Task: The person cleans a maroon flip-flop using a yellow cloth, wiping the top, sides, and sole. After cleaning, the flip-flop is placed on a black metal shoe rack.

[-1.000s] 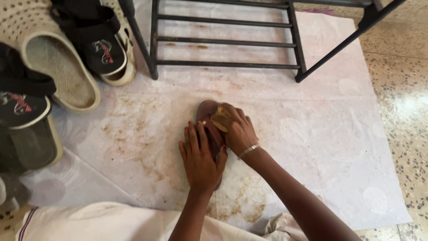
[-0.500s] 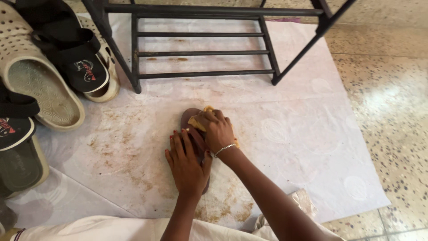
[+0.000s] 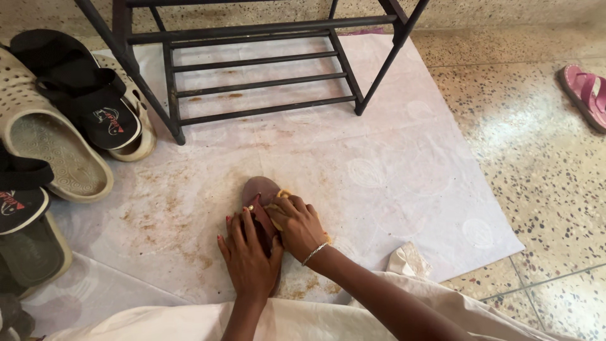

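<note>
Brown sandal (image 3: 259, 189) laid on stained sheet (image 3: 391, 183), near black rack (image 3: 252, 63). Sandal pressed flat by left hand (image 3: 249, 256), fingers spread. Yellow cloth (image 3: 281, 201) gripped in right hand (image 3: 300, 224), rubbed on strap. Step judged: wiping. Next: firm hold, small rubs.

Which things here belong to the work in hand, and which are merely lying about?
In use: left hand, right hand, brown sandal, yellow cloth, stained sheet.
Lying about: black rack, cream slipper, black sandal, pink sandal.
</note>
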